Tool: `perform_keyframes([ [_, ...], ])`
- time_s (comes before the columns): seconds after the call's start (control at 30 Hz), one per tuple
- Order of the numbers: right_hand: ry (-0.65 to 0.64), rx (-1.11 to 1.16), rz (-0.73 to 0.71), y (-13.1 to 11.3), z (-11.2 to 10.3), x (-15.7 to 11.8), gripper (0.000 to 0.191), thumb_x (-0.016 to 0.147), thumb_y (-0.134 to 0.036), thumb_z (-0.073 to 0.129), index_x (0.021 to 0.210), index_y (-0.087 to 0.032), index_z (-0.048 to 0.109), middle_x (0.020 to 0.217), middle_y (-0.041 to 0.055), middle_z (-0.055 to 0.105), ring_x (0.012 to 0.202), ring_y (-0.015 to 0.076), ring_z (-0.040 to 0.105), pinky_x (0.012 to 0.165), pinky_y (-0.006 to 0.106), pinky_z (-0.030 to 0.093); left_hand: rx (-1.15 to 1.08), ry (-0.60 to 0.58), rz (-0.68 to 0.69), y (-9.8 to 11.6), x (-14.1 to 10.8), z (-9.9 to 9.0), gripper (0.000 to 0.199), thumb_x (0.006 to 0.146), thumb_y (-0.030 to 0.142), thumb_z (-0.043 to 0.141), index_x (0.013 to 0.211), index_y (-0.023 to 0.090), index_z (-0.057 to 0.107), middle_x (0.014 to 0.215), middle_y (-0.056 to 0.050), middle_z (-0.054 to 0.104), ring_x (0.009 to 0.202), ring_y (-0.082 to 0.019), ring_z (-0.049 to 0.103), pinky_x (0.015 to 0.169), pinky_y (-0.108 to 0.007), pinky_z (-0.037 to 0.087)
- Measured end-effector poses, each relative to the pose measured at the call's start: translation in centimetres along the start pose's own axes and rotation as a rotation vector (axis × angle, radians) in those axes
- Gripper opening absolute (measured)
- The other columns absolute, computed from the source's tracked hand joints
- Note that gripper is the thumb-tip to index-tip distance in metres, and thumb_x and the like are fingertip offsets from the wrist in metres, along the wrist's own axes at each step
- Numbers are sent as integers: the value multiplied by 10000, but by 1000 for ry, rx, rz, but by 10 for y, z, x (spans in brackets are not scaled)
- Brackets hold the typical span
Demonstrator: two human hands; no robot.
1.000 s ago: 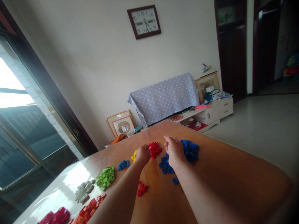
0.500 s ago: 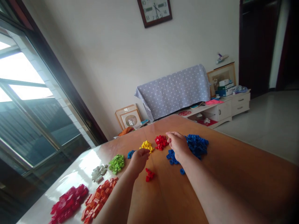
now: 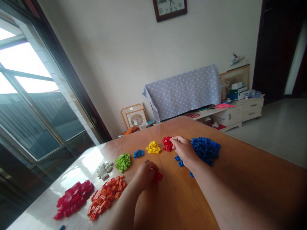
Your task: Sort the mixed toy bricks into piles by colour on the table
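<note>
My left hand (image 3: 145,174) is low over the table, its fingers curled onto a small group of red toy bricks (image 3: 158,176) that it partly covers. Its thumb and fingertips close at one of these bricks. Farther forward, my right hand (image 3: 183,149) has its thumb and fingers pinched together at the right edge of a red brick pile (image 3: 167,143). Whatever sits in that pinch is too small to make out. Beside and partly behind the right hand lies a large heap of blue bricks (image 3: 205,150), with a few round blue pieces (image 3: 179,162) near the wrist.
Across the wooden table (image 3: 192,204) lie piles of yellow bricks (image 3: 153,147), small blue bricks (image 3: 138,153), green bricks (image 3: 122,162), grey bricks (image 3: 105,170), orange bricks (image 3: 107,195) and dark pink bricks (image 3: 74,198). A cloth-covered object (image 3: 184,92) stands on a low cabinet beyond.
My left hand has come back from near the yellow pile to the small red group. My right hand stays by the far red pile. The view has shifted slightly.
</note>
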State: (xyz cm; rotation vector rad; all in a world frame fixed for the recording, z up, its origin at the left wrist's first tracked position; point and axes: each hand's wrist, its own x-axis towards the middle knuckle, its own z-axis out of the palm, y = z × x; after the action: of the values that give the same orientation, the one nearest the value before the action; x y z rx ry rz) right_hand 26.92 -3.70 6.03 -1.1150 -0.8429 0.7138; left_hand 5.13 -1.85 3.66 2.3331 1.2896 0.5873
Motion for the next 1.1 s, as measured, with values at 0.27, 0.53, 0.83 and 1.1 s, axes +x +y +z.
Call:
perform_keyframes([
  [0.27, -338, -363, -123, 20, 10, -14, 187, 807, -296, 548, 703, -188, 658, 576, -23, 607, 567, 124, 518, 532, 220, 326, 55, 45, -2, -5, 0, -2, 138, 732, 99, 586, 793, 166, 689, 869, -49, 659, 786, -155, 584, 721, -244, 421],
  [0.53, -718, -741, -190, 34, 14, -41, 214, 632, -382, 797, 700, -224, 670, 595, -35, 626, 538, 120, 479, 516, 233, 229, -20, 79, -74, -6, 0, -2, 87, 767, 161, 580, 794, 173, 662, 822, -30, 675, 757, -155, 593, 654, -230, 389],
  [0.83, -686, -919, -200, 37, 19, -45, 140, 665, -311, 750, 696, -226, 643, 627, -29, 616, 566, 123, 459, 542, 243, 207, -137, 256, -78, -20, 12, 16, 96, 840, 225, 558, 855, 182, 642, 835, -27, 671, 776, -152, 595, 690, -224, 413],
  [1.1, -634, -759, -175, 46, 20, -40, 86, 749, -270, 652, 719, -193, 625, 624, -40, 605, 586, 110, 487, 538, 219, 279, -337, 375, -65, -34, 19, 21, 164, 873, 291, 518, 925, 178, 624, 800, -15, 658, 723, -143, 576, 657, -221, 418],
])
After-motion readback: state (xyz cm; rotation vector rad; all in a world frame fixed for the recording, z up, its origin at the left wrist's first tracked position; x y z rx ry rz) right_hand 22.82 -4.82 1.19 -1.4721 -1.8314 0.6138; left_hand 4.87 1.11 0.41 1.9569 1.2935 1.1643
